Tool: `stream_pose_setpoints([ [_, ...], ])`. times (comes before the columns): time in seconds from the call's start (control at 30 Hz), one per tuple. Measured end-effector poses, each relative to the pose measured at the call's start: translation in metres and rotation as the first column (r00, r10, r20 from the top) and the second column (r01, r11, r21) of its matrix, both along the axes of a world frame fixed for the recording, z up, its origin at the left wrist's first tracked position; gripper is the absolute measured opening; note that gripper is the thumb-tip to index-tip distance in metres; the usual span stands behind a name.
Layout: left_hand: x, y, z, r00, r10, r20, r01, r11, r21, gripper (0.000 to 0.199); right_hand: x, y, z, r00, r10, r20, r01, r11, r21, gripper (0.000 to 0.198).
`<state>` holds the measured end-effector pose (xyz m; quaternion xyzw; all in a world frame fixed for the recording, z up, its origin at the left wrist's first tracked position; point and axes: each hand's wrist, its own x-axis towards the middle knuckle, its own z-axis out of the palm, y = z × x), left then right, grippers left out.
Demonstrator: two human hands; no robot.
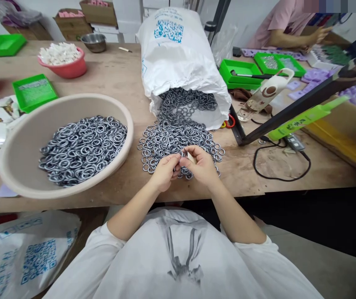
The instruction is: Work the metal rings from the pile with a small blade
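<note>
My left hand (166, 172) and my right hand (201, 167) meet fingertip to fingertip above a loose pile of grey rings (157, 141). Both are closed in a pinch, with dark grey rings between their fingers, largely hidden by them. A small pale piece shows at my right fingers; I cannot make out what it is. Behind the pile, a white sack (178, 62) lies on its side, its mouth toward me, with more rings spilling out. To the left stands a wide beige basin (18, 166), partly filled with linked-looking grey rings.
On the left are white pieces (0, 135), a green tray (18, 93) and a red bowl (72, 68). A dark metal frame (243, 135), a black cable (255, 166) and a clear bottle (260, 97) stand right. Another person (283, 29) works at the far right.
</note>
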<state>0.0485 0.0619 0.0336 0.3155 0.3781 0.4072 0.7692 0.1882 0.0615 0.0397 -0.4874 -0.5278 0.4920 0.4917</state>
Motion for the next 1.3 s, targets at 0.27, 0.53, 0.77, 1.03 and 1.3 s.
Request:
stream_pose_setpoints([
  [0.27, -0.002, -0.011, 0.017, 0.998, -0.027, 0.058, 0.03, 0.998, -0.058, 0.039, 0.001, 0.0, -0.001, 0.994, -0.011, 0.108, -0.004, 0.991, 0.136, 0.043],
  [0.53, -0.001, -0.014, 0.021, 0.998, 0.018, 0.055, -0.012, 0.995, -0.097, 0.036, 0.003, -0.019, 0.008, 0.79, -0.037, 0.612, -0.213, 0.92, 0.33, 0.044],
  [0.77, -0.001, -0.017, 0.021, 0.998, 0.023, 0.053, -0.018, 0.996, -0.084, 0.038, 0.004, -0.02, 0.015, 0.721, -0.031, 0.693, -0.263, 0.912, 0.314, 0.045],
  [1.03, -0.008, -0.025, 0.017, 0.994, -0.068, 0.086, 0.076, 0.994, -0.083, 0.036, 0.006, -0.006, -0.004, 0.796, -0.089, 0.598, -0.103, 0.955, 0.278, 0.051],
  [1.3, -0.033, -0.021, 0.002, 0.994, -0.036, 0.106, 0.041, 0.998, -0.048, 0.021, 0.001, 0.059, -0.017, 0.486, -0.141, 0.862, 0.033, 0.989, 0.143, 0.032],
])
